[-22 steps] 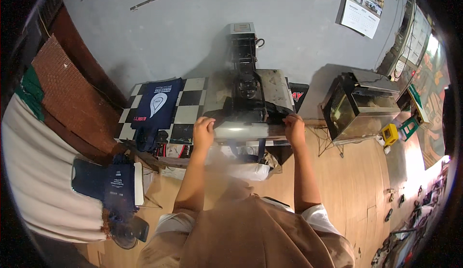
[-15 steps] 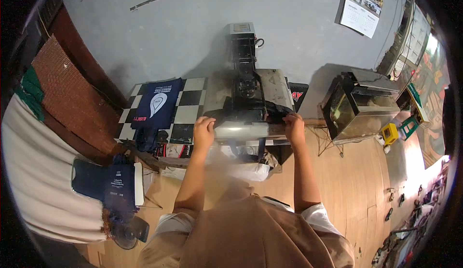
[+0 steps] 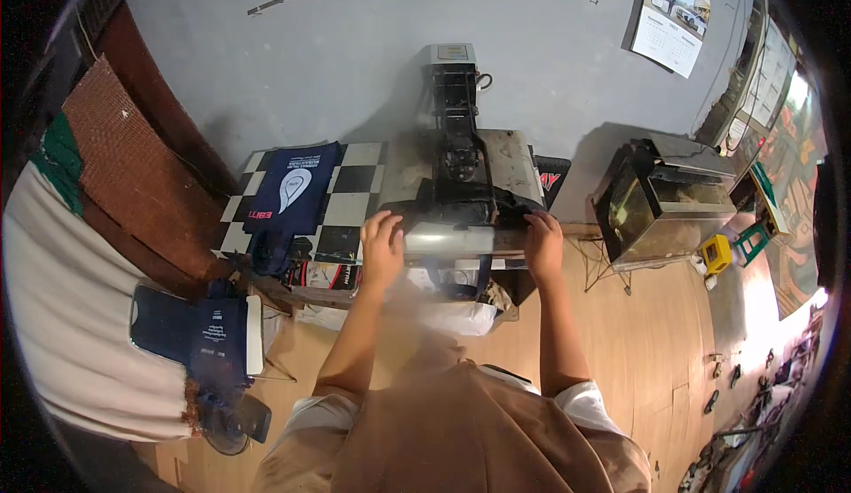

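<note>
My left hand (image 3: pixel 383 236) has bent fingers at the left end of the heat press's front edge (image 3: pixel 448 238). My right hand (image 3: pixel 542 231) is curled on that edge's right end. The press's black arm (image 3: pixel 456 103) rises between and beyond them, under a grey box (image 3: pixel 452 55). Dark material lies along the front of the upper plate; what it is I cannot make out. A dark strap (image 3: pixel 483 280) hangs below. Left of the press, a navy printed bag (image 3: pixel 286 187) lies on a checkered table top (image 3: pixel 348 218).
More navy items (image 3: pixel 213 338) rest at lower left, beside pale cloth (image 3: pixel 75 316). A glass tank (image 3: pixel 656 218) on a stand, a yellow object (image 3: pixel 716 254) and a green one (image 3: pixel 752 240) stand at right. A calendar (image 3: pixel 671 19) hangs on the grey wall.
The view has shifted slightly, moving the wall and press a little in the picture. My left hand's fingers have shifted a little rightward and upward along the front edge; both hands remain there.
</note>
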Available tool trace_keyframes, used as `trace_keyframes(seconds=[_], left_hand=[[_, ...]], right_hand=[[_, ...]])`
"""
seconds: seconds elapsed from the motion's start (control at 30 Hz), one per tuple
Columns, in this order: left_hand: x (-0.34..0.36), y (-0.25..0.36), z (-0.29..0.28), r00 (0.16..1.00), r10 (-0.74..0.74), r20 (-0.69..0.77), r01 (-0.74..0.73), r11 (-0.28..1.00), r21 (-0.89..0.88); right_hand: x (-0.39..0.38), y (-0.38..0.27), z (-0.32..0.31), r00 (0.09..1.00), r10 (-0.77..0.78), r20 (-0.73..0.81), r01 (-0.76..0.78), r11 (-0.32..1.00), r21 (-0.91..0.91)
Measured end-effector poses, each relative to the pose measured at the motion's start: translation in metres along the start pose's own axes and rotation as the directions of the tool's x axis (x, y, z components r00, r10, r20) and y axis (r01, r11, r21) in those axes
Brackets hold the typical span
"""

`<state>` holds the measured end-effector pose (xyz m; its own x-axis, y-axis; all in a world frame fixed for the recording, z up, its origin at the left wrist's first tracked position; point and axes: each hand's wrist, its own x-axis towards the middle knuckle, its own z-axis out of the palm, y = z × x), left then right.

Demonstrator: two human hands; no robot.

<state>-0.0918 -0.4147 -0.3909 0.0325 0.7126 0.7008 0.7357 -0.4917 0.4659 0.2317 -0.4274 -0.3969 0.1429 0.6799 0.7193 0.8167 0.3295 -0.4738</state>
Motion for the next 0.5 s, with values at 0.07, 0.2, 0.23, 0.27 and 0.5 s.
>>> trace_keyframes(seconds=[0.07, 0.2, 0.23, 0.27, 0.5], left_hand=[[-0.012, 0.015, -0.006, 0.993, 0.070, -0.095, -0.070, 0.998, -0.003], [-0.054, 0.021, 0.003, 0.997, -0.071, 0.012, 0.072, 0.973, -0.218], [-0.064, 0.022, 0.008, 0.997, -0.075, 0.016, 0.076, 0.973, -0.217], [-0.072, 0.023, 0.012, 0.988, -0.140, 0.069, 0.154, 0.940, -0.305], [-0.103, 0.005, 0.027, 0.942, -0.247, 0.225, 0.318, 0.873, -0.371]], right_hand=[[-0.005, -0.019, -0.007, 0.993, -0.079, -0.090, 0.079, 0.997, -0.007], [-0.034, -0.041, 0.002, 0.998, -0.049, 0.043, 0.043, 0.988, 0.149], [-0.044, -0.043, 0.008, 0.993, -0.049, 0.111, 0.024, 0.978, 0.209], [-0.051, -0.048, 0.014, 0.982, -0.054, 0.180, 0.003, 0.963, 0.270], [-0.090, -0.071, 0.060, 0.960, 0.007, 0.280, -0.131, 0.895, 0.426]])
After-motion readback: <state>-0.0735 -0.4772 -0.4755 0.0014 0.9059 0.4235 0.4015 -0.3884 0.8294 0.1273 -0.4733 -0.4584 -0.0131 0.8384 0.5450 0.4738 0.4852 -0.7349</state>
